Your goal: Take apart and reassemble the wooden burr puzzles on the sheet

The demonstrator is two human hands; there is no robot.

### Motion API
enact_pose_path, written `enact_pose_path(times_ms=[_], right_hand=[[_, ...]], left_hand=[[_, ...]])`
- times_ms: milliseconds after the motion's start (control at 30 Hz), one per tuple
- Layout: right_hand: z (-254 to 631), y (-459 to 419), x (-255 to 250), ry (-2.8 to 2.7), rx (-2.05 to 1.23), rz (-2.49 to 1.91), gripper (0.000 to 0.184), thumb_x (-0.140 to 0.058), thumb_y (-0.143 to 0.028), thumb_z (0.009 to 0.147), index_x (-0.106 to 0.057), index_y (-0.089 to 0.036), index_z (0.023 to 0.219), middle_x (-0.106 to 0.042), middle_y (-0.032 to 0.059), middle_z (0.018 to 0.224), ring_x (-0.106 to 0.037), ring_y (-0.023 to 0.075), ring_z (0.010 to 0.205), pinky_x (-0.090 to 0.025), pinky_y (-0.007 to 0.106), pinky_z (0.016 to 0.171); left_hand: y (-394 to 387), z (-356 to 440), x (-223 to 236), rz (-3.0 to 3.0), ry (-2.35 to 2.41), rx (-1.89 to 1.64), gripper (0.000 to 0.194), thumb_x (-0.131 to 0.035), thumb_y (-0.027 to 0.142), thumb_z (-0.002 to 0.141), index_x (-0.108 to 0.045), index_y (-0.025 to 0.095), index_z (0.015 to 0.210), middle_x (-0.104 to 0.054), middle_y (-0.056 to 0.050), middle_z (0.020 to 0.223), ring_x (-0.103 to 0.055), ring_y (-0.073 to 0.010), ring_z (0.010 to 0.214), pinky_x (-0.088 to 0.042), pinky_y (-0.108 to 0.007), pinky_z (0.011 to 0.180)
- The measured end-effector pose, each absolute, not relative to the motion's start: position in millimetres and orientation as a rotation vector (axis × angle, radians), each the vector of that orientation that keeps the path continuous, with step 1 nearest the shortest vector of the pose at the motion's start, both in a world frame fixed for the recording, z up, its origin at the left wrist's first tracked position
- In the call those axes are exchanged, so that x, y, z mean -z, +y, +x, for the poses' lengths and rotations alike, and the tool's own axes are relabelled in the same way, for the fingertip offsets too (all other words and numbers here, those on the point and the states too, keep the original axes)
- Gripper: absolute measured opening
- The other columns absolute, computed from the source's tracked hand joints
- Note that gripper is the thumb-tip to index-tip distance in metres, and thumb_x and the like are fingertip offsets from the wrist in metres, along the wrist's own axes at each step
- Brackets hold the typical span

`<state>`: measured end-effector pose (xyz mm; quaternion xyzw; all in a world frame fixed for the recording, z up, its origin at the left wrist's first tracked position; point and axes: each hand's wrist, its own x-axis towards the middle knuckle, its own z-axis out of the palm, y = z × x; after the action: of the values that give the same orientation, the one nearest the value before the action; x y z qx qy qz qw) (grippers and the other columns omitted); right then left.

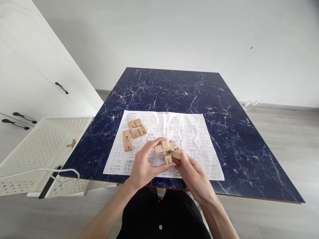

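Note:
Between my two hands, above a printed instruction sheet [191, 132], is a wooden burr puzzle [159, 148] of interlocking notched blocks, partly joined. My left hand [144, 162] grips it from the left, fingers behind and thumb along the near side. My right hand [193, 169] pinches a block sticking out at its right, thumb on the end; the other fingers are partly hidden beneath. On the sheet's left lie flat wooden pieces: a slotted one [127, 140] marked 2 and, above it, two notched ones [137, 128] side by side, marked 1 and 3.
The sheet lies at the near edge of a blue marbled table [171, 89]. A white perforated basket [22, 149] stands at the left with a small wooden piece [71, 143] in it and a white cable [40, 170] across it. White cabinets [37, 66] rise behind it.

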<state>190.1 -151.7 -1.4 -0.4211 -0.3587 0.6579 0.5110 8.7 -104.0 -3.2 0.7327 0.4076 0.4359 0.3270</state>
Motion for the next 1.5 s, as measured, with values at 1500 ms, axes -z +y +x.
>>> enact_pose_path(times_ms=[1500], right_hand=[[205,-152,-10,-1.459,-0.991,-1.362,0.049,-0.059,-0.055,0.109,-0.061,-0.026,0.148,-0.079,0.0121,0.12,-0.075,0.0319,0.109,-0.06,0.049,0.096]], left_hand=[[-97,-7,0,1.89,0.966,-1.063,0.07,-0.098,0.039,0.076,-0.07,0.027,0.138,-0.081,-0.007,0.121,-0.079,-0.0303,0.112,-0.065,-0.045,0.103]])
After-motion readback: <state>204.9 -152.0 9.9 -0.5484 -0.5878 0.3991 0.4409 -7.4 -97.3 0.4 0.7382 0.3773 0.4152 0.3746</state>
